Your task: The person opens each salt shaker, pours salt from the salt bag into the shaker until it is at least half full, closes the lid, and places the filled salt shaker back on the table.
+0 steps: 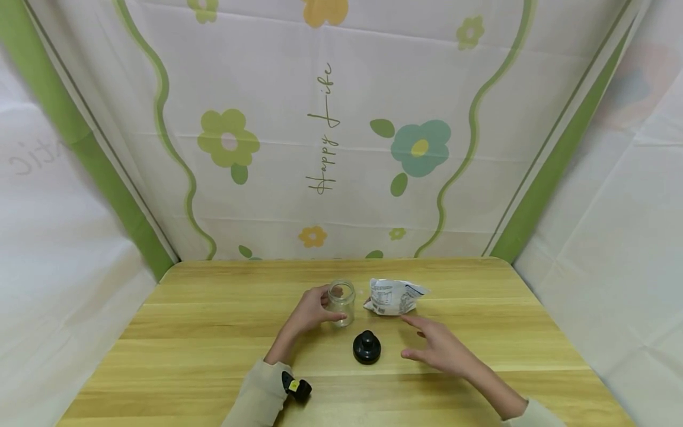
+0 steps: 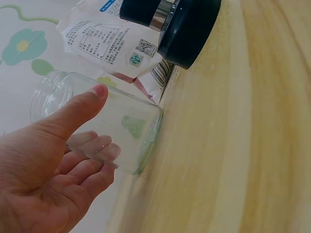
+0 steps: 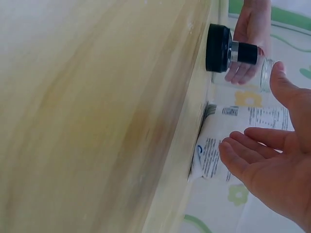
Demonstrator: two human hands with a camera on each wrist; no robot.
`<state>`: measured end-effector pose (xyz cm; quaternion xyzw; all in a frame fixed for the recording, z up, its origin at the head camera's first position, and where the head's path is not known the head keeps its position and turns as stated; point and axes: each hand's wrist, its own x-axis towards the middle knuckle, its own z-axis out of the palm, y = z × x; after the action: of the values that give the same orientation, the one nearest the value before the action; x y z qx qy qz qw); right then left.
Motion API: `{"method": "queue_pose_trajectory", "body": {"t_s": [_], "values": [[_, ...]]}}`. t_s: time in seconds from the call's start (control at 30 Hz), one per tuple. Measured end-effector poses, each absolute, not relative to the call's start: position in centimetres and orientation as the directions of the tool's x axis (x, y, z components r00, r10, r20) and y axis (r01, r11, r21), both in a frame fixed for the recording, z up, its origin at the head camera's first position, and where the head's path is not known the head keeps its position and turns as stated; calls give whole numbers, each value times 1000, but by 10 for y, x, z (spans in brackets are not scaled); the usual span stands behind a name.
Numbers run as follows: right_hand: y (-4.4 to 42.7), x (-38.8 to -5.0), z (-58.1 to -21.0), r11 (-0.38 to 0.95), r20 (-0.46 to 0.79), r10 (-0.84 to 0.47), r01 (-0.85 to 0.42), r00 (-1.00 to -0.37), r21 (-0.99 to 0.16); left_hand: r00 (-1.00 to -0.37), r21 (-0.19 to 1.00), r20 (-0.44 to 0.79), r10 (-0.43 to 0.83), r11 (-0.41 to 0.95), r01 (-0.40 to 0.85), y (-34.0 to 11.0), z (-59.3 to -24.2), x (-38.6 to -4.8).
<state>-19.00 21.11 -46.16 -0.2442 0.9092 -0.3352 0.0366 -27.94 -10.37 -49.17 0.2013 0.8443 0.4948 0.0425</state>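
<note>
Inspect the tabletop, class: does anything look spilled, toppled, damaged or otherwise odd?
Nothing plainly stands out. The clear glass jar stands upright, the round black knobbed lid sits knob-up, and no spill shows around the crumpled white printed bag.

Along the bottom of the frame I see a yellow wood-grain table (image 1: 160, 350). Facing me, a white cloth (image 1: 288, 136) fills the upper middle, printed with a yellow-green flower (image 1: 228, 139) at left, a blue-green flower (image 1: 420, 147) at right, and "Happy Life" lettering (image 1: 322, 127) running upward between. Green bands (image 1: 109, 172) slant down both sides.
</note>
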Motion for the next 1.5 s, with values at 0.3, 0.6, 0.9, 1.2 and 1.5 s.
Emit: {"method": "queue_pose_trajectory", "body": {"t_s": [0.3, 0.6, 0.9, 1.2, 1.5], "values": [[225, -195, -464, 684, 109, -423, -395, -900, -612, -914, 848, 131, 385, 434, 305, -103, -491, -281], [237, -200, -466, 702, 135, -377, -378, -916, -604, -912, 844, 131, 389, 439, 308, -104, -493, -282], [245, -208, -462, 729, 158, -339, -365, -927, -580, -911, 842, 126, 393, 443, 308, -104, -492, -281], [248, -225, -463, 710, 152, -332, -352, -931, -610, -910, 841, 124, 395, 445, 307, -104, -493, -281], [241, -251, -469, 671, 100, -298, -283, -949, -686, -913, 844, 126, 388, 441, 304, -105, -493, -281]]}}
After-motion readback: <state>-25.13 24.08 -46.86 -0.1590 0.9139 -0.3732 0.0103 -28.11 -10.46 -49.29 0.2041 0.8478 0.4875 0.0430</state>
